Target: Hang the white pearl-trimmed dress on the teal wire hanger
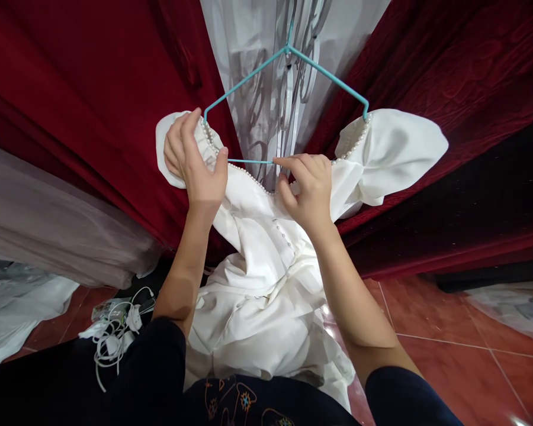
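A white dress (pixel 257 248) with puffed sleeves and a pearl-beaded neckline hangs from a thin turquoise hanger (pixel 326 72). The hanger's ends sit inside the dress at the shoulders. My left hand (pixel 198 160) lies over the left puffed sleeve, fingers stretched out and thumb apart, beside the beaded edge. At the middle of the neckline, my right hand (pixel 308 186) is curled, its index fingertip on the hanger's lower bar and its thumb just below. Its other fingers are bent and partly hidden. Small buttons run down the bodice; the skirt falls in folds toward me.
Red curtains (pixel 93 89) flank a pale central drape with a grey-white metal frame (pixel 286 100) behind the hanger. White cables (pixel 111 340) lie tangled on a black surface at lower left. Sheer fabric (pixel 48 207) hangs at left; red floor tiles (pixel 448 331) show at right.
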Demonstrator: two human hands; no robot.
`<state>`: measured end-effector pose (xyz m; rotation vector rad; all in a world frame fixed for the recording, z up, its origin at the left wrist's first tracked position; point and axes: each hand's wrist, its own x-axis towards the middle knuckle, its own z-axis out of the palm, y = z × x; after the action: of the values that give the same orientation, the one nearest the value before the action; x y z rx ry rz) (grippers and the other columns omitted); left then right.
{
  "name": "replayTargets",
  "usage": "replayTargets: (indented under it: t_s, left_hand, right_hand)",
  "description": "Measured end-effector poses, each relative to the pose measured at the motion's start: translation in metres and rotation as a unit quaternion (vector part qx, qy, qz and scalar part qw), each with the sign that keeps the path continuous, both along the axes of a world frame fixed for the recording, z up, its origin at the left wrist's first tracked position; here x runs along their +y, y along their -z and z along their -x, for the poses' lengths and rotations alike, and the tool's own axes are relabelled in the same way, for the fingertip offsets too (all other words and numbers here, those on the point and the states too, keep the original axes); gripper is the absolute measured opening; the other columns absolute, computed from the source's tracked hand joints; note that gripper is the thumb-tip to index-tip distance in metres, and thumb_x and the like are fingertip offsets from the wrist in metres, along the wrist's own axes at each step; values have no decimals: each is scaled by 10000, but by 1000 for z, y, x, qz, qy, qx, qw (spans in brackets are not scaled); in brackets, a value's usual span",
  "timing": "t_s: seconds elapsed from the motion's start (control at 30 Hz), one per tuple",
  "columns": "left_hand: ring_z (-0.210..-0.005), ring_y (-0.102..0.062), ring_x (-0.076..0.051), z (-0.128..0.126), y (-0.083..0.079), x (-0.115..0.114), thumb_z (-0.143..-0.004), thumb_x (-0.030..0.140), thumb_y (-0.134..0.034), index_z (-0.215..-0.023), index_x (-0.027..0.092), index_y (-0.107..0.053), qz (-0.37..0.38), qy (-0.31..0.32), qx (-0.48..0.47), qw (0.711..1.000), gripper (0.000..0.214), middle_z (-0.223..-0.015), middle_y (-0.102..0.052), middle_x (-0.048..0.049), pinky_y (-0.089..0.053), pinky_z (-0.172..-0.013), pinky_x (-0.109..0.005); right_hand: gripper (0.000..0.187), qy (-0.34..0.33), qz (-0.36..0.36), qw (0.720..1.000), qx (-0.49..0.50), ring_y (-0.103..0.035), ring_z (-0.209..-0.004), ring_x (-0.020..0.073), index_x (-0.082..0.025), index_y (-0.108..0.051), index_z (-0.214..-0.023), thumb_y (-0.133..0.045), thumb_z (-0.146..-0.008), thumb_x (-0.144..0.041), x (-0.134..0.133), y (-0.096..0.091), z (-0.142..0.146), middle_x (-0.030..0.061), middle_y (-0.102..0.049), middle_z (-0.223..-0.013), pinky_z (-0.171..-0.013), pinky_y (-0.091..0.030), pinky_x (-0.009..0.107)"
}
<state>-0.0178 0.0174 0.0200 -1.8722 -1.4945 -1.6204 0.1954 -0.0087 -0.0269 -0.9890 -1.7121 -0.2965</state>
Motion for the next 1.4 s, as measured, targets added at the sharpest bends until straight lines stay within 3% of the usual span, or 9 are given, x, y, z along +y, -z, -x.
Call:
replayTargets:
  t_s: [0.2, 0.37, 0.47, 0.6, 0.8, 0.97, 1.17, 1.23, 1.4]
  left_hand:
    - [-1352, -641, -294, 27, -7, 12, -1008, 141, -550, -1269, 285, -652, 55, 99, -5, 994, 315, -1341, -680, -63, -477, -1224, -449]
    - [-989, -704, -167, 51, -29, 12, -925, 48, -586, -1058, 230, -731, 67, 38, -29, 997, 268, -1018, -761, 38, -590, -932, -327]
    - [-808, -639, -78, 58, -42, 10, -821, -59, -586, -919, 191, -713, 33, 10, -58, 998, 297, -844, -717, 89, -534, -740, -251]
    - [-725, -559, -68, 64, -48, 6, -849, -4, -610, -824, 177, -668, 59, -1, -74, 996, 191, -737, -625, 72, -436, -653, -247]
    - [-646, -486, -88, 77, -22, -3, -772, 27, -599, -771, 175, -636, 172, -37, -147, 973, 152, -682, -552, 59, -369, -612, -262]
    - [-578, -378, -100, 80, 10, -25, -766, 161, -613, -733, 198, -526, 233, 2, -111, 966, 101, -668, -446, 51, -288, -548, -257]
    - [-642, -531, -142, 79, 18, -38, -749, 132, -646, -810, 193, -739, 325, 15, -4, 946, 127, -686, -620, 23, -399, -630, -267]
    - [-708, -622, -163, 74, 20, -43, -792, 118, -618, -829, 204, -776, 283, 65, 14, 957, 184, -776, -715, -1, -460, -670, -282]
    - [-961, -746, -200, 44, 17, -50, -953, 136, -569, -843, 245, -777, 1, 187, 72, 980, 260, -988, -800, -15, -584, -901, -371]
  right_hand:
    - [258, 5, 21, 1000, -2, -626, -962, 260, -267, -721, -1134, -502, -1006, -215, -8, -5, -16, 63, -723, -999, -967, -421, 484]
    - [175, -4, 29, 999, 14, -634, -900, 243, -257, -720, -1039, -546, -1024, -269, -9, -14, -20, 48, -728, -921, -939, -443, 469]
    - [141, -10, 41, 998, 40, -640, -879, 230, -244, -727, -997, -598, -1016, -297, -8, -20, -15, 42, -748, -913, -932, -455, 456]
    - [93, -8, 76, 996, 43, -634, -875, 232, -237, -716, -971, -629, -978, -272, -6, -26, -16, 45, -745, -910, -929, -459, 452]
    - [53, 9, 84, 996, 37, -607, -869, 248, -248, -687, -957, -646, -972, -278, -4, -25, -18, 42, -706, -882, -929, -450, 467]
    - [55, 17, 84, 996, 37, -599, -860, 255, -262, -679, -935, -644, -976, -252, 7, -20, -20, 48, -707, -881, -929, -462, 489]
    - [125, -6, 78, 996, 48, -614, -842, 233, -254, -712, -961, -640, -1023, -336, 6, -18, -15, 41, -729, -872, -912, -464, 457]
    - [159, -8, 74, 995, 59, -613, -831, 226, -252, -715, -959, -630, -1040, -359, 5, -18, -11, 37, -731, -867, -907, -460, 447]
    - [152, 2, 81, 996, 48, -608, -842, 236, -265, -709, -954, -631, -1036, -366, 10, -17, -13, 42, -722, -870, -919, -462, 462]
